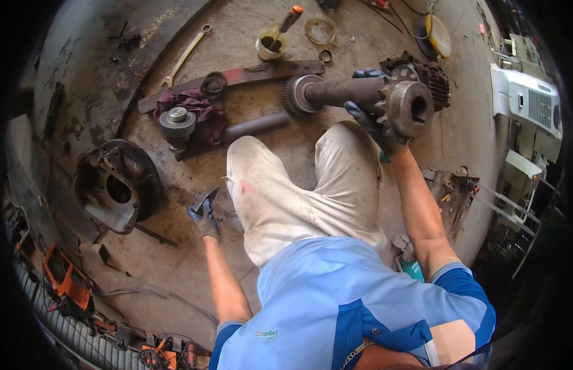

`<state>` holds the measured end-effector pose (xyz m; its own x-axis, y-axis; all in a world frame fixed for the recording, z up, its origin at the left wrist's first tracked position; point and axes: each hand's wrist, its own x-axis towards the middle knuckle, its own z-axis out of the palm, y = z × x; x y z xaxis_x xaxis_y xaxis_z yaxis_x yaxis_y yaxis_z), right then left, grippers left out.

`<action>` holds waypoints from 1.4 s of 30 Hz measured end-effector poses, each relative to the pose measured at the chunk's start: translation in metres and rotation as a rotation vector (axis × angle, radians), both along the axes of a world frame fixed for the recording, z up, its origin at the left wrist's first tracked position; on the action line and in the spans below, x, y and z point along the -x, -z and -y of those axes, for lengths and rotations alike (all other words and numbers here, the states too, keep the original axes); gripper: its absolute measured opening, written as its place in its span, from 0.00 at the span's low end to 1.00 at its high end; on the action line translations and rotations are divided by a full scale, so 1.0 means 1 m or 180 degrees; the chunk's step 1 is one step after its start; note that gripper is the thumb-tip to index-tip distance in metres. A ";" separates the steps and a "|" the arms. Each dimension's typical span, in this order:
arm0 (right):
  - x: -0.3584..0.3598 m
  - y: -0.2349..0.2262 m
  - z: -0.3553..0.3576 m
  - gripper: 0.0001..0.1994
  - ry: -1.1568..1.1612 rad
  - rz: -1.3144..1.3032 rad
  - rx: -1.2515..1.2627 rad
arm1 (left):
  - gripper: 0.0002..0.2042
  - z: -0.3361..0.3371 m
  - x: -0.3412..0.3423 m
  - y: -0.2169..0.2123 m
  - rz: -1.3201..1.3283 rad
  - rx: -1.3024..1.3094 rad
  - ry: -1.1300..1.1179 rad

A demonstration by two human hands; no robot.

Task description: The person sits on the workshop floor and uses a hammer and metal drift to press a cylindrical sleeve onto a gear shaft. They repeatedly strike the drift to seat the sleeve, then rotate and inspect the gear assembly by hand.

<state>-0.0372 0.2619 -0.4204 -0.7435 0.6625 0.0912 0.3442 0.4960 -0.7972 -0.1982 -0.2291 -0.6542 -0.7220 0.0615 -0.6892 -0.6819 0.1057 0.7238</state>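
Observation:
My gloved right hand grips a thick, dark gear shaft near its toothed end, fingers showing above and below it. A toothed collar with a dark bore faces me at that end. The far end carries a ring gear with a bearing, by a long bar on the floor. Low beside my left knee, my gloved left hand is closed on a flat, pointed dark blade; its handle is hidden in the hand. Another dark geared part shows behind the shaft's toothed end.
A helical gear stands by a dark red rag. A round metal housing lies left of my left hand. Beyond are a flat bar, a wrench, a brush in a tub and a ring.

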 end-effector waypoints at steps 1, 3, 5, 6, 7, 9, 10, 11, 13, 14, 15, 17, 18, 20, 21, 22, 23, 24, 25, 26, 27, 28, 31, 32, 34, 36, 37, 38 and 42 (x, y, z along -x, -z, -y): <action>0.001 -0.003 -0.002 0.33 -0.0057 0.0083 -0.0419 | 0.22 -0.001 0.003 0.001 -0.0092 0.0007 0.0138; 0.004 -0.006 -0.003 0.33 0.0007 -0.0287 0.0080 | 0.22 -0.003 0.008 0.001 -0.0143 0.0123 0.0282; 0.007 -0.004 -0.002 0.34 0.0020 -0.0308 0.0155 | 0.21 -0.008 0.011 -0.001 -0.0184 0.0248 0.0249; 0.007 -0.003 -0.001 0.34 0.0005 -0.0241 0.0089 | 0.21 -0.010 0.013 -0.002 -0.0179 0.0337 0.0363; 0.008 -0.001 0.001 0.34 -0.0044 -0.0097 -0.0056 | 0.21 -0.011 0.014 -0.004 -0.0200 0.0482 0.0469; 0.008 0.005 0.006 0.34 -0.0089 0.0029 -0.0209 | 0.20 -0.014 0.016 -0.006 -0.0225 0.0465 0.0554; 0.008 0.009 0.007 0.34 -0.0083 0.0015 -0.0221 | 0.20 -0.015 0.016 -0.006 -0.0284 0.0473 0.0608; 0.010 0.015 0.009 0.33 -0.0019 -0.0155 -0.0104 | 0.20 -0.015 0.016 -0.006 -0.0225 0.0518 0.0580; 0.013 0.024 0.007 0.32 -0.0173 -0.0010 -0.0915 | 0.21 -0.013 0.016 -0.004 -0.0214 0.0591 0.0553; 0.014 0.027 0.004 0.31 -0.0385 0.0307 -0.1846 | 0.22 -0.011 0.016 -0.003 -0.0230 0.0621 0.0647; 0.015 0.030 0.002 0.30 -0.0450 0.0491 -0.2271 | 0.24 -0.009 0.016 0.000 -0.0276 0.0656 0.0757; 0.016 0.034 -0.005 0.30 -0.0415 0.0497 -0.2252 | 0.26 -0.006 0.017 0.004 -0.0321 0.0541 0.0835; 0.015 0.034 -0.006 0.31 -0.0405 0.0468 -0.2096 | 0.25 -0.006 0.018 0.005 -0.0326 0.0388 0.0791; 0.014 0.032 -0.008 0.32 -0.0366 0.0382 -0.1711 | 0.23 -0.010 0.017 0.002 -0.0364 0.0197 0.0660; 0.013 0.030 -0.008 0.32 -0.0352 0.0347 -0.1530 | 0.22 -0.014 0.017 -0.003 -0.0402 0.0156 0.0581; 0.013 0.027 -0.008 0.33 -0.0330 0.0326 -0.1376 | 0.21 -0.020 0.017 -0.009 -0.0356 0.0200 0.0443; 0.013 0.024 -0.007 0.34 -0.0296 0.0305 -0.1215 | 0.20 -0.028 0.017 -0.019 -0.0554 0.0028 0.0481; 0.014 0.021 -0.006 0.34 -0.0293 0.0317 -0.1106 | 0.20 -0.036 0.017 -0.031 -0.0675 -0.0063 0.0454; 0.015 0.017 -0.004 0.35 -0.0283 0.0324 -0.0988 | 0.20 -0.045 0.018 -0.045 -0.0882 -0.0125 0.0449; 0.016 0.013 -0.003 0.35 -0.0285 0.0337 -0.0894 | 0.19 -0.056 0.020 -0.059 -0.0989 -0.0231 0.0474; 0.018 0.009 -0.002 0.36 -0.0279 0.0346 -0.0781 | 0.19 -0.066 0.023 -0.075 -0.1179 -0.0296 0.0521; 0.018 0.006 -0.001 0.37 -0.0282 0.0350 -0.0653 | 0.18 -0.077 0.025 -0.092 -0.1445 -0.0337 0.0601; 0.012 0.000 -0.003 0.38 -0.0258 0.0362 -0.0207 | 0.17 -0.115 0.027 -0.145 -0.1663 -0.0347 0.0643; 0.005 0.002 -0.006 0.39 -0.0254 0.0380 -0.0068 | 0.17 -0.129 0.023 -0.164 -0.1650 -0.0844 0.0659; -0.018 0.011 -0.016 0.40 -0.0140 0.0255 0.0361 | 0.16 -0.168 0.013 -0.199 -0.2307 -0.1341 0.0738; -0.054 0.031 -0.025 0.40 0.0698 0.0047 0.0890 | 0.18 -0.215 -0.002 -0.230 -0.2591 -0.1848 0.0740; -0.076 0.045 -0.030 0.40 0.1006 -0.0201 0.1009 | 0.19 -0.241 -0.010 -0.243 -0.2479 -0.2031 0.0666; -0.100 0.061 -0.031 0.40 0.1381 -0.0027 0.1358 | 0.20 -0.266 -0.013 -0.253 -0.2878 -0.1992 0.0885; -0.201 0.135 0.005 0.38 0.1485 0.2299 0.0916 | 0.20 -0.353 -0.033 -0.273 -0.3338 -0.2353 0.1436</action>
